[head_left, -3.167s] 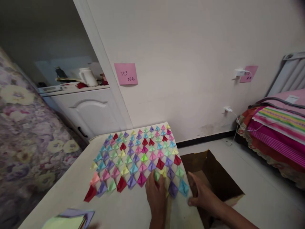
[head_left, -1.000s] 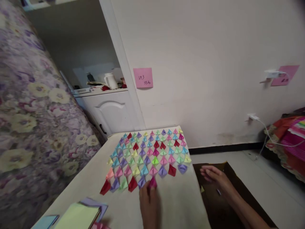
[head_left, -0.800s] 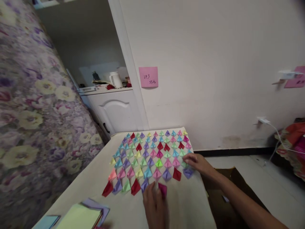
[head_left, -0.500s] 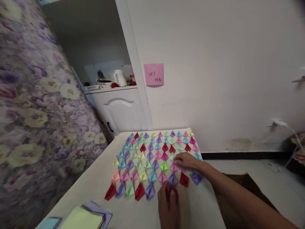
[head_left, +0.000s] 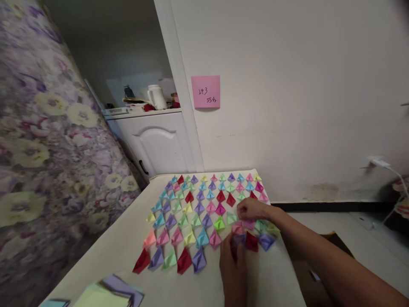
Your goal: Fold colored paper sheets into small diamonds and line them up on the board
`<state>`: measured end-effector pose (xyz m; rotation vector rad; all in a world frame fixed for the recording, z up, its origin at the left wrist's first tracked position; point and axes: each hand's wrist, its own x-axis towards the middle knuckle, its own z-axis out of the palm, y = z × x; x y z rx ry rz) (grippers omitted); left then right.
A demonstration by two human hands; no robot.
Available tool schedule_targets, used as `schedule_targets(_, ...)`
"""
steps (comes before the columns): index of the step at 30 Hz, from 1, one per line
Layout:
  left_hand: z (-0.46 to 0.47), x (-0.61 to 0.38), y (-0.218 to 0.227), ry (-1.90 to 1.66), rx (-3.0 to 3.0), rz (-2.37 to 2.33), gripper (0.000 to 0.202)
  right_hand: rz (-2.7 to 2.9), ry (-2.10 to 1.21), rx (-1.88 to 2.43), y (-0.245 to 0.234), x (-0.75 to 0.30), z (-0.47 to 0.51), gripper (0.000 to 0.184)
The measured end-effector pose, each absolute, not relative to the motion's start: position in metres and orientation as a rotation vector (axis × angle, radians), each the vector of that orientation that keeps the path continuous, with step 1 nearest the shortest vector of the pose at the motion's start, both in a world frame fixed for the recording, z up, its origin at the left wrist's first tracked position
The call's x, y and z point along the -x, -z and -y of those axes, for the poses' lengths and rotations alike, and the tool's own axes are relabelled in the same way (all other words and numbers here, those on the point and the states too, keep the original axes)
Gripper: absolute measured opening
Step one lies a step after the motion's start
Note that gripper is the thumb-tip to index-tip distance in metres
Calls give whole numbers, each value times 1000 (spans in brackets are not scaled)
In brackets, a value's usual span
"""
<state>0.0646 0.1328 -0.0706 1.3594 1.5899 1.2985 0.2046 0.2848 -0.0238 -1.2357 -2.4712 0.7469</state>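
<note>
Rows of small folded paper pieces (head_left: 200, 207) in many colours cover the cream-coloured table. My left hand (head_left: 234, 268) is at the near right of the rows, fingers curled together around a folded paper piece; a purple piece (head_left: 239, 240) shows at its fingertips, blurred. Farther back, my right hand (head_left: 251, 209) is closed low over the right-hand rows, its fingertips bent down and what they hold hidden. Close by lie a pale green piece (head_left: 231, 218), a dark red piece (head_left: 252, 241) and a blue-purple piece (head_left: 266, 241).
Loose paper sheets (head_left: 104, 296) lie at the table's near left. A floral curtain (head_left: 64, 162) hangs along the left side. Behind stands a white cabinet (head_left: 156, 143) with a white jug (head_left: 157, 97) on it. A pink note (head_left: 206, 91) is on the wall.
My left hand has moved slightly up and right to the purple piece. The right hand has shifted a little right. Several pieces near the hands have shifted right; the view has tilted slightly.
</note>
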Motion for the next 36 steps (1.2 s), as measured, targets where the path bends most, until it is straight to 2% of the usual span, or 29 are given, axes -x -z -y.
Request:
schedule_targets(2,-134,-69,69,-1328,-1386,-1511,42,2425,-741,1222,24,-218,-288,11)
schedule_targets(7,-149,-70,71,-1407,-1540,-1732,33,2351,-666,1232,30,-244,-291,23)
schedule_targets(13,-181,-77,78,-1260,-1566,-1822,49,2449,-536,1194,29,-235,-297,28)
schedule_targets(19,-204,-75,68,-1220,-1529,-1740,54,2548,-421,1263,27,-221,-304,32)
schedule_targets(22,-207,-69,66,-1201,-1396,-1570,57,2584,-413,1299,23,-220,-306,30)
schedule_targets(26,-207,-64,69,-1239,-1524,-1490,50,2609,-412,1326,20,-214,-310,28)
schedule_targets(29,-207,-63,70,-1234,-1565,-1428,47,2609,-444,1319,22,-211,-312,15)
schedule_targets(33,-201,-74,66,-1224,-1444,-1261,45,2593,-611,1290,24,-230,-308,4)
schedule_targets(36,-189,-92,57,-1232,-1324,-1115,41,2550,-782,1275,18,-259,-296,8)
